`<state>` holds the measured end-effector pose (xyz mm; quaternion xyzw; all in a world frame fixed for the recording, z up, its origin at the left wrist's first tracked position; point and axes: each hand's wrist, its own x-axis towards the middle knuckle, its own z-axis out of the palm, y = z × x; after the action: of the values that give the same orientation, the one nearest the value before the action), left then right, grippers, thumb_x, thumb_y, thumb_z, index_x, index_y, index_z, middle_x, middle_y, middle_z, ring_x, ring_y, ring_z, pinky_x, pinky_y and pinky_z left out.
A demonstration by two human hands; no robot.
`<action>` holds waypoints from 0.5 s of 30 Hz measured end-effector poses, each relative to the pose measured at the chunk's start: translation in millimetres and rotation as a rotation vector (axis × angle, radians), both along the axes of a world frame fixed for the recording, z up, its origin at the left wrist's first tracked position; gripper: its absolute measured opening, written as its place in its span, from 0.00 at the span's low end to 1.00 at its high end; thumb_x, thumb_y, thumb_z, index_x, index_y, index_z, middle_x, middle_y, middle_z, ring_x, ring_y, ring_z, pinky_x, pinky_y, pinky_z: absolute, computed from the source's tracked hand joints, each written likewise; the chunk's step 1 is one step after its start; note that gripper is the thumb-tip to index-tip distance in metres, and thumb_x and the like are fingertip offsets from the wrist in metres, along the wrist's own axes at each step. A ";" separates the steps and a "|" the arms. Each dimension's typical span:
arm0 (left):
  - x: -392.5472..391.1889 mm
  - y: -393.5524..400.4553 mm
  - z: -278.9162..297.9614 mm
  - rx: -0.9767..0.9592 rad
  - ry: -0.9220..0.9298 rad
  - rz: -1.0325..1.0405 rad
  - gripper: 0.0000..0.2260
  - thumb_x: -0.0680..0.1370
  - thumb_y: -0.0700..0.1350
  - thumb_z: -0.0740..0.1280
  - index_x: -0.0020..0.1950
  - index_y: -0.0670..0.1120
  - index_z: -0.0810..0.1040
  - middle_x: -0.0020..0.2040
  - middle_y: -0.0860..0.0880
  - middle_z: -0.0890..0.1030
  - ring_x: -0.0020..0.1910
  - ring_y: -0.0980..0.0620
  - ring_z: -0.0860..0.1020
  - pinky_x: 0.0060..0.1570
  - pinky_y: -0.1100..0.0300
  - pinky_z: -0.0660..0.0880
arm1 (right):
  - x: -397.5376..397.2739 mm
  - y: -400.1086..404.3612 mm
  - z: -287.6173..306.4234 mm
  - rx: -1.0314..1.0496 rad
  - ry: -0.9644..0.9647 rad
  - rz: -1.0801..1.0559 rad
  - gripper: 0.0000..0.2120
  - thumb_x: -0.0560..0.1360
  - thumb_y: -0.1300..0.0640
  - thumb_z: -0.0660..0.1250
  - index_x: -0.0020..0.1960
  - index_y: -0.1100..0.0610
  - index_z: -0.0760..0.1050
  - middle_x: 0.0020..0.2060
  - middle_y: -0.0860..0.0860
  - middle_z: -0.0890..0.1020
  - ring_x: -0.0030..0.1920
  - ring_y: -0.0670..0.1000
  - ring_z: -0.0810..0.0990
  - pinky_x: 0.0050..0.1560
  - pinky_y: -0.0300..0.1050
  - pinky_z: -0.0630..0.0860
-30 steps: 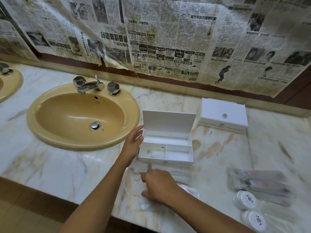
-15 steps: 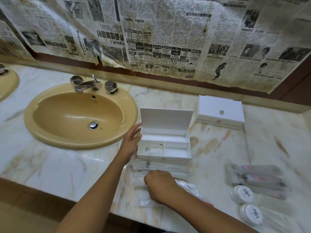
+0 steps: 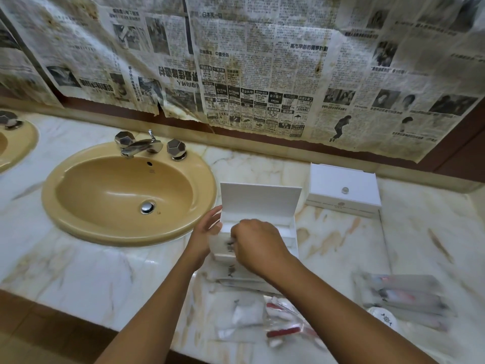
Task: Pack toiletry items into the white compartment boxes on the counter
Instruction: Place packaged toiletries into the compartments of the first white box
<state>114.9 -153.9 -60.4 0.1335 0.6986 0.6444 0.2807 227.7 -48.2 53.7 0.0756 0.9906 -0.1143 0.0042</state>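
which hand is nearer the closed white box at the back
The right hand: it is over the open box, with the closed white box beyond it to the right. The left hand rests on the open box's far-left side.

Left hand (image 3: 206,233), fingers straight, rests against the left side of the open white compartment box (image 3: 259,206); right hand (image 3: 256,244) hovers over its front, fingers curled downward.

On the counter (image 3: 341,248) the open box (image 3: 262,203) stands just right of the sink (image 3: 118,195), its lid upright at the back. The closed box (image 3: 343,190) sits behind and to its right, near the back edge. Flat packets (image 3: 236,277) lie before the open box; more packets (image 3: 262,321) lie at the front edge. Wrapped tubes (image 3: 404,298) lie toward the front right corner, a round cap (image 3: 385,319) just before them.
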 end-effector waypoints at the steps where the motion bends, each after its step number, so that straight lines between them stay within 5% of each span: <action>1: 0.8 0.2 0.0 -0.015 0.020 -0.009 0.27 0.78 0.28 0.58 0.64 0.58 0.73 0.68 0.51 0.71 0.69 0.54 0.69 0.67 0.56 0.68 | -4.3 3.6 2.1 0.017 0.018 -0.016 0.06 0.75 0.60 0.63 0.48 0.58 0.78 0.46 0.55 0.79 0.43 0.57 0.74 0.40 0.44 0.61; 8: 0.1 2.1 6.2 -0.029 -0.068 0.002 0.18 0.82 0.40 0.60 0.68 0.58 0.71 0.67 0.55 0.71 0.69 0.58 0.68 0.64 0.51 0.69 | -11.1 6.8 -13.7 0.056 -0.028 -0.021 0.08 0.74 0.67 0.60 0.36 0.60 0.68 0.36 0.55 0.69 0.42 0.56 0.68 0.41 0.46 0.60; 15: 0.2 3.2 9.2 -0.038 -0.119 0.010 0.17 0.82 0.43 0.61 0.68 0.59 0.70 0.65 0.56 0.71 0.66 0.57 0.68 0.57 0.50 0.68 | -14.7 0.9 -60.0 -0.054 -0.126 0.056 0.10 0.72 0.71 0.60 0.48 0.65 0.77 0.44 0.59 0.77 0.49 0.60 0.77 0.40 0.47 0.65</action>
<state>115.1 -150.7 -51.2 0.0860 0.6935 0.6392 0.3211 213.0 -47.3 -6.2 0.0546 0.9866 -0.1360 0.0717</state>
